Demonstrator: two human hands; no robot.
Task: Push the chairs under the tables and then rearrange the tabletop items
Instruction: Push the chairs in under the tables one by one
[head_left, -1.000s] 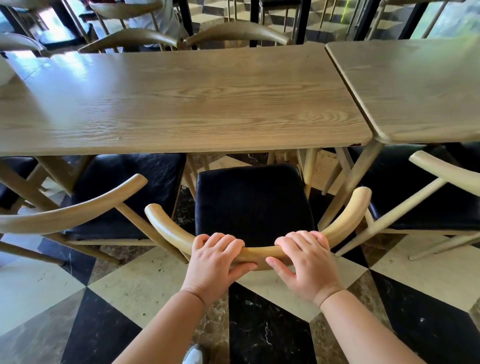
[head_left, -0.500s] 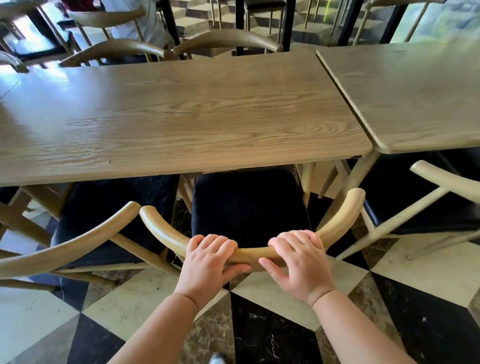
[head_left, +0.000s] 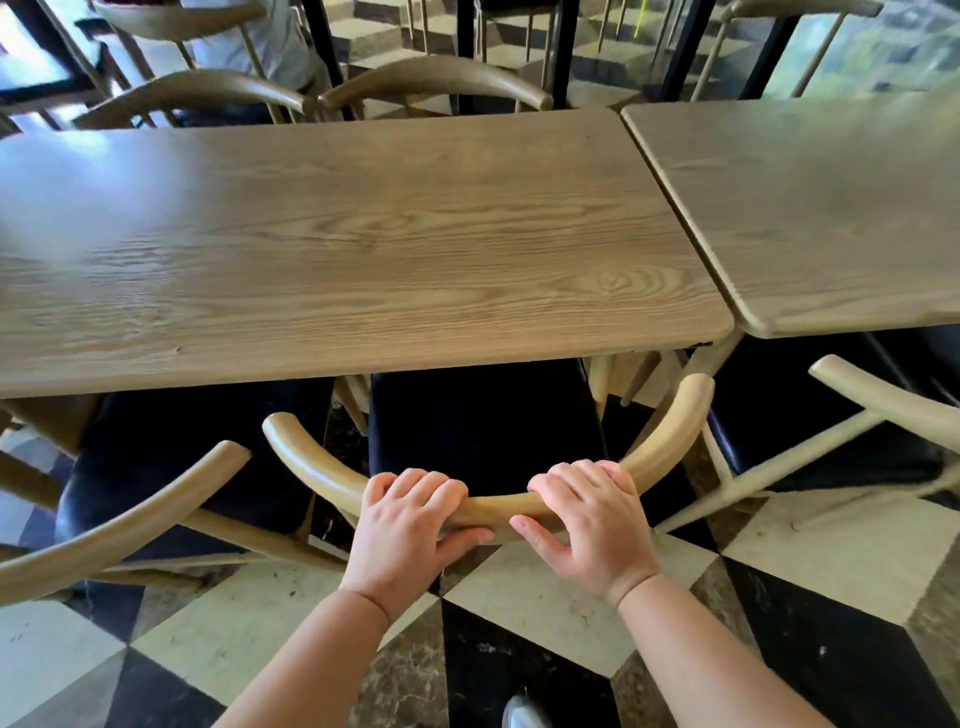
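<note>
A wooden chair with a curved backrest (head_left: 670, 441) and a black seat cushion (head_left: 483, 421) stands in front of me, its seat partly under the long wooden table (head_left: 363, 249). My left hand (head_left: 405, 525) grips the backrest left of its middle. My right hand (head_left: 587, 514) grips it right of the middle. Both hands have fingers over the top rail and thumbs below. The front of the seat is hidden beneath the table edge. No tabletop items show on the table.
A second chair (head_left: 130, 525) stands close on the left, a third chair (head_left: 883, 400) on the right under a second table (head_left: 831, 208). More chairs (head_left: 436, 78) line the far side. A seated person's back (head_left: 249, 36) shows at top left. The floor (head_left: 530, 597) is checkered.
The chair has slid forward under the table with both hands on its backrest; more of the black seat is now hidden by the table edge.
</note>
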